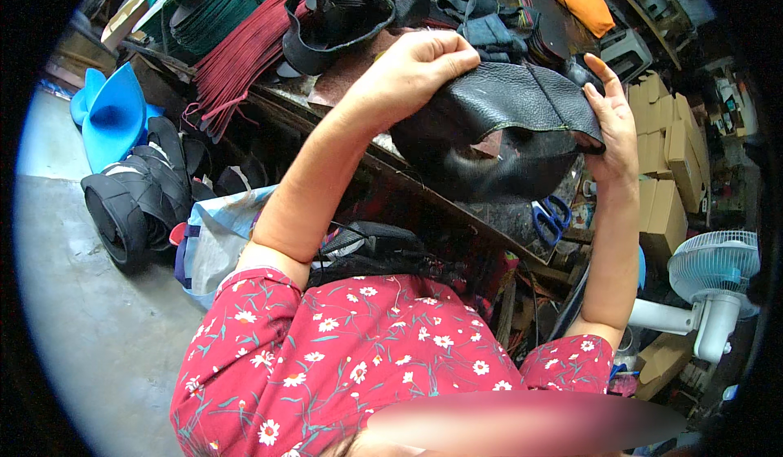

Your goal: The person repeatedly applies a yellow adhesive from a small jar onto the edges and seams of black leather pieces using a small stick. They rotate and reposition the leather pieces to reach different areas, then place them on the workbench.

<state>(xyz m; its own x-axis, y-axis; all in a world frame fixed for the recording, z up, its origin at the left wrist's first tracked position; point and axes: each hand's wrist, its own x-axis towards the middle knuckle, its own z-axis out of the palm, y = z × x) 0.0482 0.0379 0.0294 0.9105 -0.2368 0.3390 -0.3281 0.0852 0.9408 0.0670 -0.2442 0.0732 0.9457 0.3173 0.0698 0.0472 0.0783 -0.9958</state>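
Note:
I hold a black leather shoe upper (506, 106) up in front of me, above a cluttered workbench (383, 172). My left hand (416, 70) is closed in a fist on the piece's left top edge. My right hand (612, 123) grips its right end, the fingers stretched upward along the edge. The leather curves into an open loop between the two hands, and its dark inner side faces me. My red flowered sleeves fill the lower part of the view.
Stacks of red and green cut pieces (236, 41) lie on the bench at the back left. Blue-handled scissors (553, 216) rest under the leather. Cardboard boxes (665, 139) and a white fan (714, 269) stand at right. Black uppers (130, 204), blue plastic shapes (114, 114) and a bag (212, 237) sit on the floor at left.

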